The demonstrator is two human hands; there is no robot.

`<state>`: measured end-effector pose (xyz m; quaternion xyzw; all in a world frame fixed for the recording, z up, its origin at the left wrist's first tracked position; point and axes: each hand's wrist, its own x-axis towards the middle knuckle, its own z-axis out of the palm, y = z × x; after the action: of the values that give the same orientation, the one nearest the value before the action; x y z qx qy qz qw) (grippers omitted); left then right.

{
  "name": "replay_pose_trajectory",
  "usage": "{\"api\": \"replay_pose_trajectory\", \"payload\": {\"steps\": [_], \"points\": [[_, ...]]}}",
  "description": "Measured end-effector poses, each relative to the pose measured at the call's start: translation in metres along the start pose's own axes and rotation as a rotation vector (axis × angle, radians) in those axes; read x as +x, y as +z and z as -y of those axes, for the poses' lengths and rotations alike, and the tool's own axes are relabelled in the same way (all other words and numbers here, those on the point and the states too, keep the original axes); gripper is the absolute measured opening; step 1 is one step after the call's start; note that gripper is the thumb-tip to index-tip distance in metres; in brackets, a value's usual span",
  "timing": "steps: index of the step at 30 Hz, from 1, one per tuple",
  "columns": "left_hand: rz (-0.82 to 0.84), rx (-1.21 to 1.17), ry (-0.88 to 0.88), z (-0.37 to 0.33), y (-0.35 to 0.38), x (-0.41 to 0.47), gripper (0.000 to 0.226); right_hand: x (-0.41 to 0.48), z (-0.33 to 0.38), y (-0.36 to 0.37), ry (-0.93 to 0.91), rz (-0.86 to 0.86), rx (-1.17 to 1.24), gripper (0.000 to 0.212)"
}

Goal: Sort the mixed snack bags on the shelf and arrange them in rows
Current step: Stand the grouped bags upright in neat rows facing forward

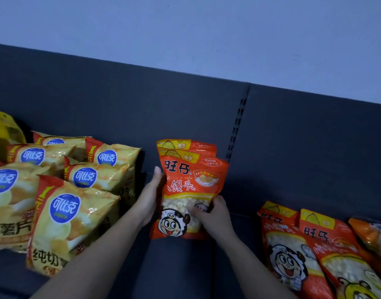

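Three orange snack bags stand in a row, one behind another, at the middle of the dark shelf (181, 266). The front orange bag (189, 182) shows a cartoon face and a clear window of small pale balls. My left hand (149, 197) presses flat against its left edge. My right hand (215, 214) grips its lower right part. Two more orange bags (286, 251) of the same kind lie flat at the right. Several yellow chip bags (75, 214) with blue round logos stand in rows at the left.
A dark back panel (142, 104) with a slotted upright (237, 130) rises behind the bags. A yellow bag (4, 130) sits at the far left. A partly seen orange bag (373, 236) lies at the right edge. Bare shelf shows between the middle row and the right bags.
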<state>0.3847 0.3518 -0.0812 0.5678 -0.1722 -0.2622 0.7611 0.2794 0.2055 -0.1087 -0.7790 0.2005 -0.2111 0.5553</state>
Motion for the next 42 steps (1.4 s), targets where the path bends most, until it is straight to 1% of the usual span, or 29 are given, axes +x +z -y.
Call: {"api": "replay_pose_trajectory", "payload": {"steps": [2, 3, 4, 6, 8, 9, 10, 11, 12, 13, 15, 17, 18, 19, 21, 22, 24, 26, 28, 29, 30, 33, 36, 38, 40, 42], "points": [[0.125, 0.075, 0.005, 0.005, -0.007, -0.003, 0.091, 0.000, -0.001, 0.000, -0.041, -0.041, -0.067, 0.043], [0.150, 0.139, -0.006, 0.009, -0.010, -0.004, 0.108, -0.001, -0.001, 0.001, -0.066, -0.044, -0.074, 0.044], [0.154, 0.213, -0.010, 0.012, -0.011, -0.004, 0.118, -0.002, -0.002, 0.001, -0.088, -0.042, -0.068, 0.047], [0.138, 0.327, 0.021, 0.019, -0.011, -0.004, 0.119, -0.004, -0.004, 0.003, -0.106, -0.034, -0.033, 0.062], [0.095, 0.334, 0.043, 0.023, -0.010, -0.004, 0.120, -0.004, -0.006, 0.001, -0.066, -0.011, -0.009, 0.077], [0.055, 0.325, 0.039, 0.024, -0.011, -0.004, 0.119, -0.004, -0.007, -0.001, -0.031, 0.028, 0.023, 0.082], [0.018, 0.320, 0.034, 0.025, -0.011, -0.003, 0.116, -0.003, -0.006, -0.004, 0.016, 0.093, 0.081, 0.085], [-0.007, 0.320, 0.033, 0.025, -0.012, -0.002, 0.107, -0.001, -0.006, -0.008, 0.072, 0.171, 0.154, 0.085], [-0.016, 0.327, 0.033, 0.026, -0.012, -0.002, 0.094, 0.000, -0.005, -0.012, 0.122, 0.233, 0.216, 0.080], [-0.014, 0.332, 0.032, 0.026, -0.010, -0.002, 0.080, 0.003, -0.005, -0.015, 0.167, 0.256, 0.245, 0.071], [-0.024, 0.301, 0.008, 0.024, -0.009, -0.003, 0.062, 0.010, -0.004, -0.019, 0.221, 0.228, 0.222, 0.053], [-0.052, 0.192, -0.006, 0.022, -0.011, -0.004, 0.055, 0.018, -0.004, -0.020, 0.236, 0.193, 0.134, 0.044], [-0.073, 0.122, -0.001, 0.020, -0.013, -0.004, 0.054, 0.022, -0.004, -0.020, 0.218, 0.194, 0.096, 0.040], [-0.097, 0.050, 0.007, 0.019, -0.015, -0.004, 0.053, 0.024, -0.003, -0.020, 0.198, 0.215, 0.054, 0.041], [-0.135, -0.072, 0.021, 0.016, -0.018, -0.003, 0.052, 0.026, 0.001, -0.018, 0.162, 0.256, -0.016, 0.056], [-0.143, -0.092, 0.022, 0.015, -0.018, -0.003, 0.051, 0.028, 0.002, -0.016, 0.147, 0.265, -0.031, 0.061], [-0.122, -0.040, 0.017, 0.013, -0.017, -0.002, 0.053, 0.029, 0.003, -0.015, 0.133, 0.270, -0.035, 0.062], [-0.100, 0.029, 0.015, 0.013, -0.016, -0.003, 0.054, 0.033, -0.001, -0.014, 0.120, 0.218, -0.103, 0.052], [-0.106, 0.054, 0.025, 0.013, -0.017, -0.002, 0.054, 0.037, -0.007, -0.014, 0.094, 0.147, -0.221, 0.031], [-0.109, 0.058, 0.033, 0.014, -0.016, -0.002, 0.054, 0.037, -0.008, -0.015, 0.073, 0.126, -0.271, 0.025], [-0.112, 0.067, 0.040, 0.015, -0.016, -0.001, 0.054, 0.038, -0.011, -0.015, 0.059, 0.109, -0.291, 0.023], [-0.101, 0.119, 0.053, 0.013, -0.012, 0.002, 0.053, 0.040, -0.012, -0.016, 0.082, 0.078, -0.257, 0.025], [-0.077, 0.162, 0.050, 0.013, -0.008, 0.005, 0.053, 0.040, -0.016, -0.013, 0.142, 0.041, -0.217, 0.021], [-0.067, 0.176, 0.031, 0.019, -0.005, 0.005, 0.053, 0.041, -0.019, -0.012, 0.178, 0.018, -0.171, 0.023], [-0.070, 0.171, 0.008, 0.028, 0.000, 0.006, 0.053, 0.040, -0.020, -0.013, 0.205, 0.050, -0.134, 0.025], [-0.081, 0.198, -0.002, 0.034, 0.003, 0.007, 0.055, 0.036, -0.014, -0.017, 0.237, 0.124, -0.055, 0.024]]}}
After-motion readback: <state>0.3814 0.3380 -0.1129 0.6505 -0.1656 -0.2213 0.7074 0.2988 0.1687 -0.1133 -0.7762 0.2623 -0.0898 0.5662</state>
